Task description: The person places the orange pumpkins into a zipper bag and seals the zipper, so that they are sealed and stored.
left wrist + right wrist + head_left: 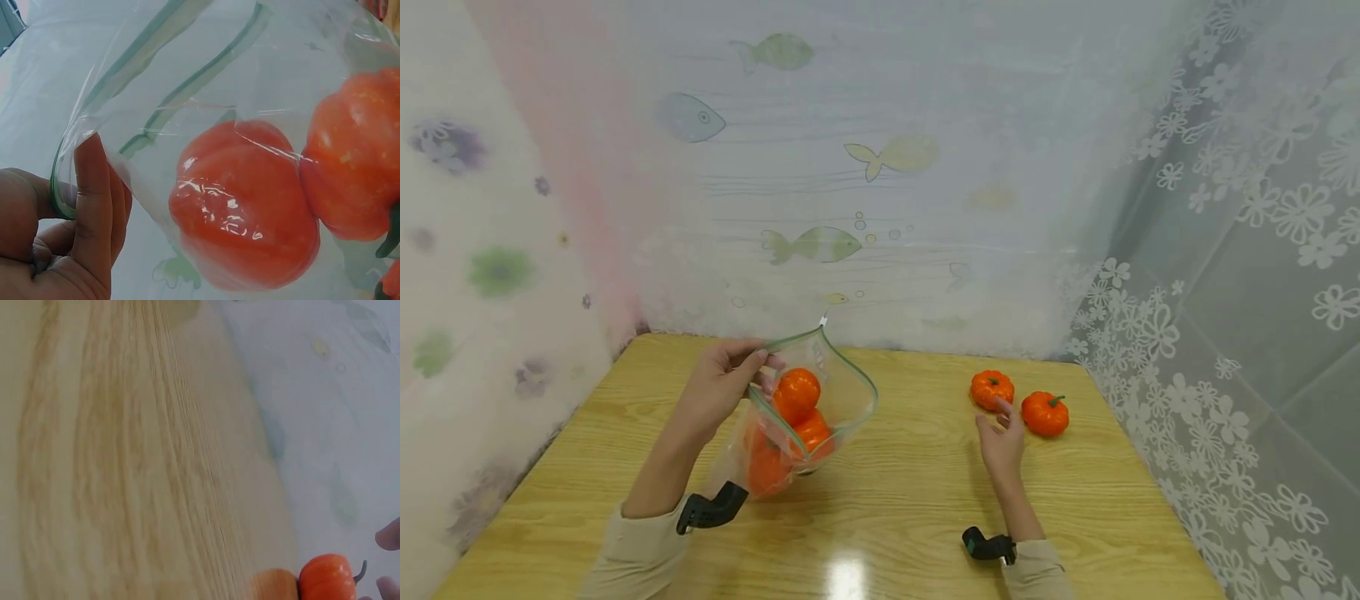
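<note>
Running room over the tabletop [910, 475] between left hand [732, 379] and right hand [1003, 446]! First pumpkin [989, 386] blocks right hand's front, second pumpkin [1043, 415] its right; bag [852, 392] walls off left hand's right.

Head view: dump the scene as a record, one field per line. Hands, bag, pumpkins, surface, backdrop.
Left hand: grips the bag at its opening
Right hand: holds nothing; at the left loose pumpkin, contact unclear
Bag state: clear, green-edged, open at the top
Bagged pumpkins: orange, at least three visible; exact count unclear through the plastic
Loose pumpkins: two, orange, green-stemmed, close together; the other is the right loose pumpkin
Surface: wood-grain table
Backdrop: pale, printed with fish
</note>
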Demonstrator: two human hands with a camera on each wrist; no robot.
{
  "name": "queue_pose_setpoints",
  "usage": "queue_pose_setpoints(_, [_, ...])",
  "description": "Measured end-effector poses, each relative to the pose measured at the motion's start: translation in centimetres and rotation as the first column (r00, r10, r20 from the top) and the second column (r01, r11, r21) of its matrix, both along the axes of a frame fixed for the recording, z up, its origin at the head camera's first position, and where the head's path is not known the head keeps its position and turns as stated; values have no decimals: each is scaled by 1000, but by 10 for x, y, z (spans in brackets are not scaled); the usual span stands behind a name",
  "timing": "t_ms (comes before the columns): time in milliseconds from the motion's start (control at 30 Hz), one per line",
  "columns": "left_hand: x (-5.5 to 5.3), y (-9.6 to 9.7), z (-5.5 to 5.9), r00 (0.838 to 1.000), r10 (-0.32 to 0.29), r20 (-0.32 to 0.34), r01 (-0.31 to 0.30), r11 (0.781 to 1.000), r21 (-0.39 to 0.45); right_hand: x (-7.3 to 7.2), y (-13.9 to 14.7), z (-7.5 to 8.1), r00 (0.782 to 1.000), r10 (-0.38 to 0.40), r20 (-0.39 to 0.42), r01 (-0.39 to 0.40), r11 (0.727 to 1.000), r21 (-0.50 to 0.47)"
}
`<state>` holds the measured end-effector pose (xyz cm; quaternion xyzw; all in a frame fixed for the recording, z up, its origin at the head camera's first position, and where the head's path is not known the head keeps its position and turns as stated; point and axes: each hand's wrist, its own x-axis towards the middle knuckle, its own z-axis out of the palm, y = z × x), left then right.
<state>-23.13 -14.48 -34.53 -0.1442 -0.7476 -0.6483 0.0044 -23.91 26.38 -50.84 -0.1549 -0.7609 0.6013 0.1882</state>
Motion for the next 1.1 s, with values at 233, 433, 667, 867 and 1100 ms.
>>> queue_pose_setpoints(233, [-1,-6,9,999,42,10,-42,999,-22,-8,14,-3,996,7,86,-5,1000,-20])
queue_pose_setpoints(433, [-5,-9,22,998,38,-46,-39,999,-19,-16,22,-2,982,40,184,-45,999,20])
queue_pose_setpoints(667, [-3,-10,35,996,12,-84,-12,1000,-5,-23,27,-5,977,40,210,-55,996,65])
queue_pose_setpoints(867, [-6,-12,31,999,-8,-52,8,1000,-4,-31,29,-5,977,49,205,-56,998,28])
queue_pose_setpoints(1100, [-13,-19,22,1000,-9,9,10,996,-83,-39,29,-6,981,56,187,-55,998,-7])
